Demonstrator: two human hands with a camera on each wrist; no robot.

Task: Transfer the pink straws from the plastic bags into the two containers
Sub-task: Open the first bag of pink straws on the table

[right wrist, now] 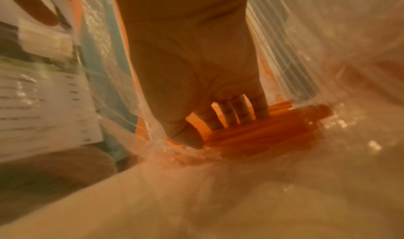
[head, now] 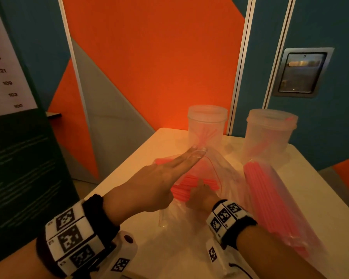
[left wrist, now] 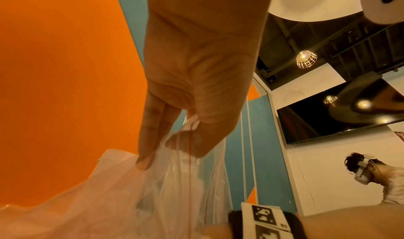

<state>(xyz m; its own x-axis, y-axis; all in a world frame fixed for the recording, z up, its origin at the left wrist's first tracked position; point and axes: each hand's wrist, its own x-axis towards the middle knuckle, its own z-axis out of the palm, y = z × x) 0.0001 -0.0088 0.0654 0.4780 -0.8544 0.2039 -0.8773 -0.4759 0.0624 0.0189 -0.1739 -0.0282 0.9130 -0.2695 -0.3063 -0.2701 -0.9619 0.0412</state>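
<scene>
— What is lying on the desk point(head: 302, 190)?

— Two clear plastic bags. The open bag point(head: 216, 172) is sitting in the middle with a bundle of pink straws point(head: 186, 185) inside; the full bag point(head: 274, 200) is lying just right of it.

— And the hands?

— The left hand point(head: 159, 178) is pinching the open bag's rim, lifting it, other fingers straight. The right hand point(right wrist: 196, 80) is reaching inside, its grip curling round the straws.

— Anything behind?

— Two containers point(head: 207, 125) point(head: 270, 133) are standing at the far edge, each holding a few straws; the desk's right side is lying bare.
</scene>
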